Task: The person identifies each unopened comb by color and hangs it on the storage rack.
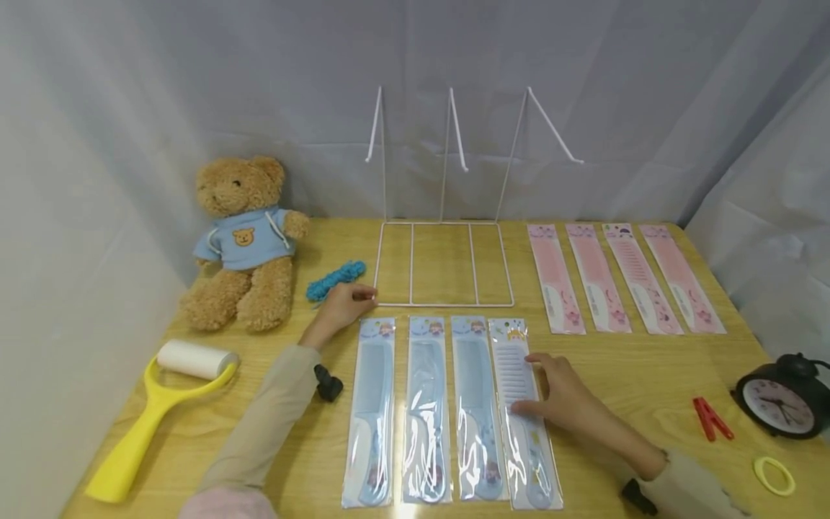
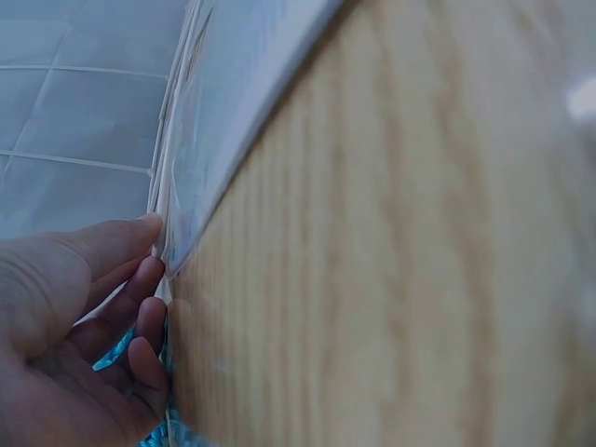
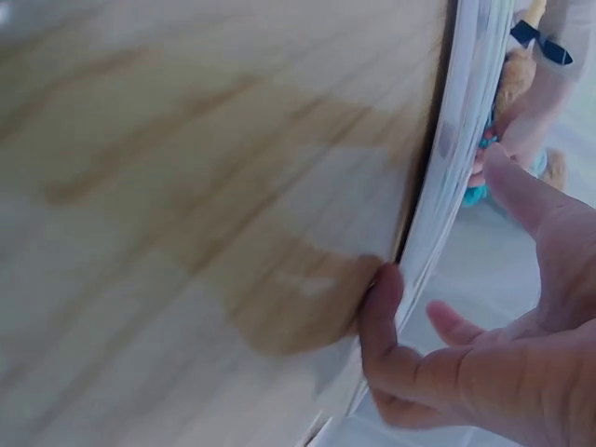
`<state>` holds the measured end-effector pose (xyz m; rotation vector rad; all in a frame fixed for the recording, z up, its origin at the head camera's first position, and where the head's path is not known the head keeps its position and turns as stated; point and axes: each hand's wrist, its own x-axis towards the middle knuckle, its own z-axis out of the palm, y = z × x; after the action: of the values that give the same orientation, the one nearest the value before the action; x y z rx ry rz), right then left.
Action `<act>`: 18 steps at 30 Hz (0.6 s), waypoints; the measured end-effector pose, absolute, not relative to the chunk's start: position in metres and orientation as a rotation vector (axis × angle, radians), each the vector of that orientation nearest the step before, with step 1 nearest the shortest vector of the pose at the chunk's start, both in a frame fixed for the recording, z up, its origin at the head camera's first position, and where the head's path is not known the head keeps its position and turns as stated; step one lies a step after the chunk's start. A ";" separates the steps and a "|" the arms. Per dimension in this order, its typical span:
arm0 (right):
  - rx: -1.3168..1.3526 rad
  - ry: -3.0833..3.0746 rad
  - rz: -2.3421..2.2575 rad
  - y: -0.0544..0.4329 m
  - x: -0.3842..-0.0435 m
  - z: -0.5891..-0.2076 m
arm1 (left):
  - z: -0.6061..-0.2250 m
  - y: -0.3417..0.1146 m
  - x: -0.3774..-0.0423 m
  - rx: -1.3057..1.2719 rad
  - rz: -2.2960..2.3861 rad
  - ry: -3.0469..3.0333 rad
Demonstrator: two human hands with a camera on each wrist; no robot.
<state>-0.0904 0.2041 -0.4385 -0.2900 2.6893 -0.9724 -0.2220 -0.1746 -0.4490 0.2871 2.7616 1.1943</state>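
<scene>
My left hand [image 1: 338, 311] pinches the front left corner of a white wire display rack [image 1: 447, 305], thumb and forefinger meeting at the wire. A coil of blue cord [image 1: 336, 280] lies just behind that hand. In front of the rack, several packaged blue combs lie in a row, among them a solid-blue one [image 1: 374, 378]. My right hand [image 1: 567, 398] is over the rightmost packaged comb [image 1: 512, 371], a wide-toothed one, thumb and forefinger spread apart. In the right wrist view, a bent finger [image 3: 380, 307] touches the package's edge at the tabletop.
Several packaged pink combs [image 1: 551, 270] lie at the back right. A teddy bear [image 1: 249, 241] sits at left, behind a yellow-handled lint roller [image 1: 139, 411]. On the right are a black alarm clock [image 1: 781, 400], a red clip [image 1: 712, 419] and a yellow ring [image 1: 774, 476].
</scene>
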 end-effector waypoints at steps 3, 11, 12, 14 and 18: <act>-0.262 2.702 -0.918 0.200 -0.088 -0.438 | -0.449 -0.174 -0.222 0.269 1.198 2.752; -0.227 2.703 -0.871 0.192 -0.088 -0.437 | -0.448 -0.174 -0.223 0.239 1.180 2.747; -0.229 2.702 -0.864 0.192 -0.088 -0.437 | -0.447 -0.174 -0.223 0.234 1.181 2.742; -0.239 2.706 -0.849 0.191 -0.087 -0.438 | -0.447 -0.174 -0.223 0.233 1.180 2.739; -0.256 2.725 -0.830 0.191 -0.086 -0.437 | -0.449 -0.175 -0.223 0.234 1.179 2.739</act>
<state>-0.0864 0.1909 -0.4369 -0.2559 2.7247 -0.8302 -0.2234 -0.1745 -0.4490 0.2338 2.7386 1.1790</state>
